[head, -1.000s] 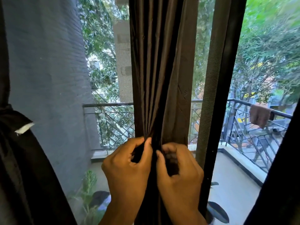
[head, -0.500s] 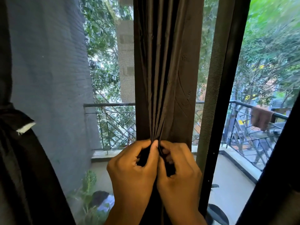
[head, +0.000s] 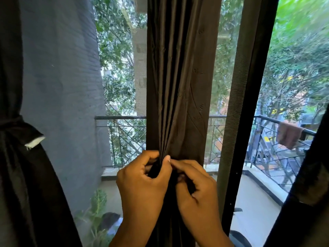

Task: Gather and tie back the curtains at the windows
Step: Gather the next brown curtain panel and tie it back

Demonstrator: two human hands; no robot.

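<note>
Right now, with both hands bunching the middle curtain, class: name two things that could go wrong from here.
1. The left hand and right hand pinch only the front folds of the middle curtain; the flat right side may stay ungathered.
2. No tie-back shows here, unlike the tied left curtain, so a hand may have to let go and the folds could spread.

Two hands squeezed the dark middle curtain [head: 179, 82] into a tight bunch. The left hand [head: 142, 182] wrapped its fingers around the folds, and the right hand [head: 197, 189] pinched them just beside it. Another dark curtain [head: 19, 175] hung tied at the left, and a brown cloth [head: 289, 134] lay over the balcony railing [head: 263, 120] outside
</note>
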